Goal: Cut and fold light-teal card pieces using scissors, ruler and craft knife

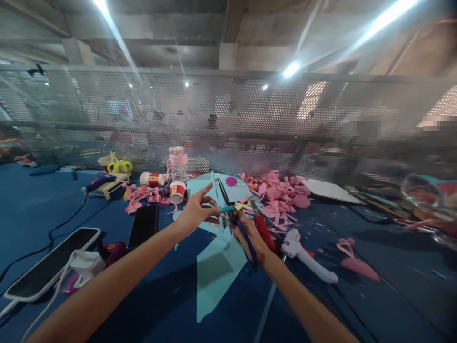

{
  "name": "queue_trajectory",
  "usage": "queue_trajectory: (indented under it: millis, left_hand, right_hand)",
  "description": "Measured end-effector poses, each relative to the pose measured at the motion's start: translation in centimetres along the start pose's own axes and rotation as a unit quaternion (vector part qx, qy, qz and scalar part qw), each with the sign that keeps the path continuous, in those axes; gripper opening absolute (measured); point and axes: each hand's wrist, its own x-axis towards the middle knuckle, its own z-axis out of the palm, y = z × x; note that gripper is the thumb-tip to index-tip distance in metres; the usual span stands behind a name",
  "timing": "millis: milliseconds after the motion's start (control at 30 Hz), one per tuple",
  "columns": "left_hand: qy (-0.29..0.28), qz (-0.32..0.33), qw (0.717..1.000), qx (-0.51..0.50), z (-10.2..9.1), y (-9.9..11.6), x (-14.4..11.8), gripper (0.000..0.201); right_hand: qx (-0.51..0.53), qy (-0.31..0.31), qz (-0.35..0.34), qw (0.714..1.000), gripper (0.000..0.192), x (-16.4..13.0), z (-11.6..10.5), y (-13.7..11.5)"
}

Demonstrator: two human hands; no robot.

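In the middle, my right hand [252,236] is closed around the dark blue handles of a pair of scissors [224,193]. The blades point up and away and look parted. Just left of them, my left hand [198,209] pinches a piece of light blue paper [215,190], seen nearly edge-on beside the blades. Its index finger stretches forward. Below both hands a larger piece of light blue paper [217,278] lies or hangs over the blue table; whether the two pieces join is hidden. A red-handled tool [263,231] rests next to my right hand.
Pink paper scraps [276,190] are heaped behind on the right. A white glue gun [309,259] lies right of my wrist. To the left are paper cups [177,191], a jar [178,164], a black phone [143,226], a white-edged device [53,262] and cables. Perforated metal panel [214,114] stands behind.
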Motion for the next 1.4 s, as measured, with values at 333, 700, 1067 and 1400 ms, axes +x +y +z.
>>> queue_trajectory:
  millis: [333, 700, 1067, 1400]
  left_hand:
    - [-0.028, -0.013, 0.999, 0.028, 0.5, -0.7, -0.6, 0.105]
    - [-0.012, -0.010, 0.999, 0.042, 0.1, -0.4, -0.5, 0.112]
    - [-0.004, 0.048, 0.991, 0.124, -1.4, 1.9, 0.4, 0.066]
    - [-0.006, 0.263, 0.641, 0.721, -6.6, 8.8, -0.7, 0.044]
  right_hand:
    - [-0.029, 0.002, -0.031, 0.999, 0.015, -1.1, 1.2, 0.2]
    - [0.060, -0.056, 0.032, 0.996, 0.016, -1.5, 1.9, -0.1]
    - [0.161, -0.040, 0.116, 0.979, 0.035, -0.1, 1.0, 0.2]
    - [0.107, -0.193, 0.077, 0.972, 0.034, 0.5, -5.2, -1.6]
